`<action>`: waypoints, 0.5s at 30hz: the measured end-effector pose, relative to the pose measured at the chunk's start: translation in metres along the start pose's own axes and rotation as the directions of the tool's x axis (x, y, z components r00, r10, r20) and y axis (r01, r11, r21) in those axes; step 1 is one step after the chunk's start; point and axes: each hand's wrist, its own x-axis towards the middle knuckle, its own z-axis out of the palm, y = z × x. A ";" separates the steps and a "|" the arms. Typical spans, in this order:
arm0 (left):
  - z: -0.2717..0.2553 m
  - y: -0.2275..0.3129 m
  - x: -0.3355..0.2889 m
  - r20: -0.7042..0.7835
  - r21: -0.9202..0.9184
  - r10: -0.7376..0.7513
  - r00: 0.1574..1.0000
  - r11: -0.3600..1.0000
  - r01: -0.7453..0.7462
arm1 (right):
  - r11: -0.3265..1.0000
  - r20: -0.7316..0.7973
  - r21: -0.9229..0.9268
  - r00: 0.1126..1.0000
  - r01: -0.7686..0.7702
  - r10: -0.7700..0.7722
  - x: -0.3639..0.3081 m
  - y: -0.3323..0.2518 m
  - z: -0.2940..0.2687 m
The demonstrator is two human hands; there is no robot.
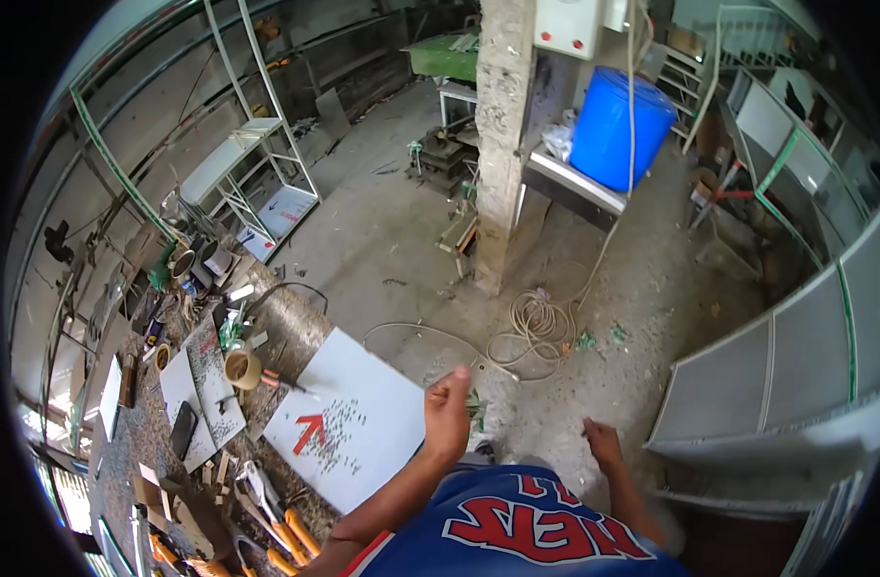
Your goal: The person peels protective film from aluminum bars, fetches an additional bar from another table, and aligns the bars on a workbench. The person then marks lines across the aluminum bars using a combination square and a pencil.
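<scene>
Grey floor [392, 240] — rough concrete pillar [505, 144].

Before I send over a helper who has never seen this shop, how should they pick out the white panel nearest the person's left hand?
Find the cluttered workbench at the lower left of the view. At its right-hand side, just left of the person's left hand, lies a large white panel. Unlike the narrower boards farther left, it bears a bold red arrow.

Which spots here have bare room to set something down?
Bare: the white panel, between its scattered bits and the left hand; also the floor between the cable coil and the grey panels. Crowded: the bench left of the white panel, with cans and orange-handled tools.
</scene>
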 end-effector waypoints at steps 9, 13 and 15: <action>0.053 0.030 0.147 0.086 0.471 0.406 0.910 0.788 -0.397 | 0.746 0.145 -0.516 0.816 -0.420 0.560 0.103 0.141 -0.085; 0.077 0.053 0.197 -0.215 0.296 0.334 0.918 0.918 -0.265 | 0.639 0.444 -0.767 0.761 0.051 0.473 0.227 0.131 -0.107; 0.078 0.066 0.226 -0.232 0.292 0.351 0.907 0.915 -0.279 | 0.358 0.702 -0.709 0.657 0.608 0.274 0.315 0.104 -0.101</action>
